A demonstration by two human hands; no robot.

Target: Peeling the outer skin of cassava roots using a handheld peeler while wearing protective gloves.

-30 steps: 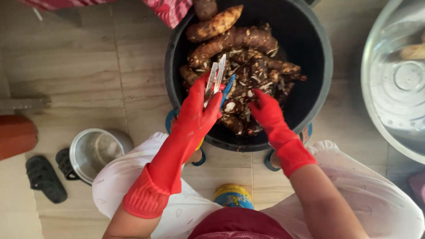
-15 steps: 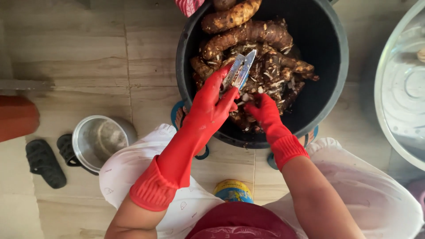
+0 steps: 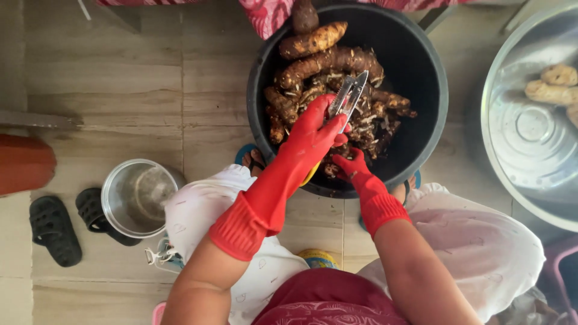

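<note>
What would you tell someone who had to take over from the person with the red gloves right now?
Left hand: red glove, shut on a metal peeler with a yellow handle, held over the black tub.
Right hand: red glove, reaching into the peelings at the tub's near side; what it grips is hidden.
Unpeeled brown roots lie piled in the tub among scraps.
Done: a few pale peeled roots sit in the big metal basin on the right.
Left: the brown roots in the tub, skins on.
</note>
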